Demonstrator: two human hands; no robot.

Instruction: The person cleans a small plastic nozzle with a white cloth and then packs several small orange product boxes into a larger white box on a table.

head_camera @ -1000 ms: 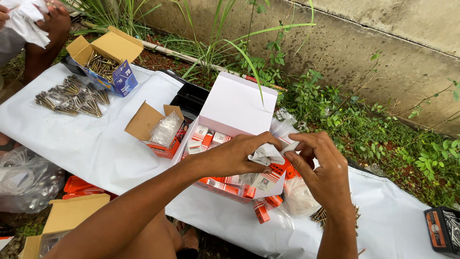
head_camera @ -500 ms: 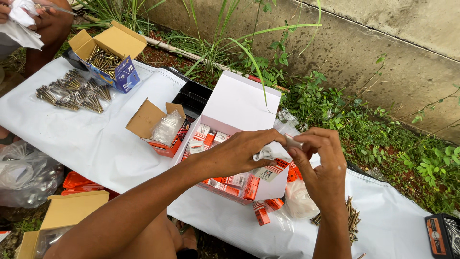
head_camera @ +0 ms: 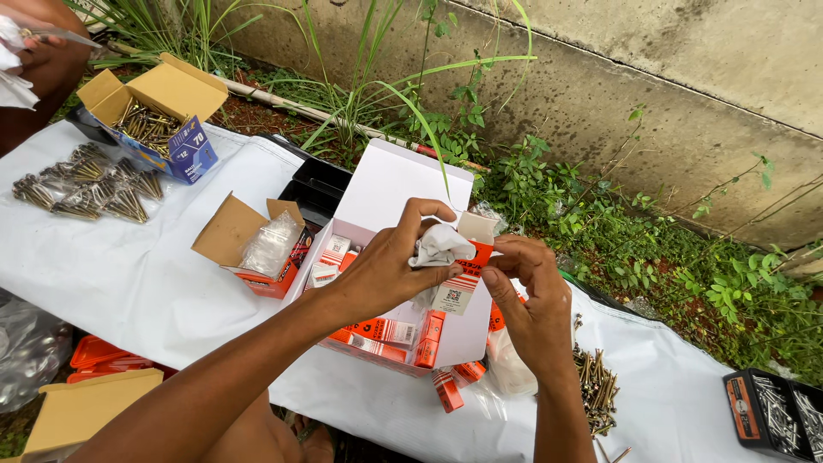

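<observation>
1. Outdoors, a table under a white sheet stands against a concrete wall with weeds along its foot.
2. A large white carton stands open mid-table, lid up, with small orange-and-white boxes packed inside and a few spilled at its near edge.
3. Left of it sits an open brown-and-orange box with a clear bag in it. Further left are a brown-and-blue box of screws and bundles of screws on the sheet. A loose screw pile lies to the right.
4. Left hand: closed, thumb and fingers pinching a crumpled clear plastic bag at the mouth of the small box.
5. Right hand: closed around the lower end of one small orange-and-white box, held above the carton with its top flap open.
6. Step in hand, by my reading: the bag is at the box mouth, going in or out; I cannot tell which.
7. The next move calls for a steady grip on the box while the bag clears the narrow opening without snagging the flap.
8. Another person's arm shows at far left.
</observation>
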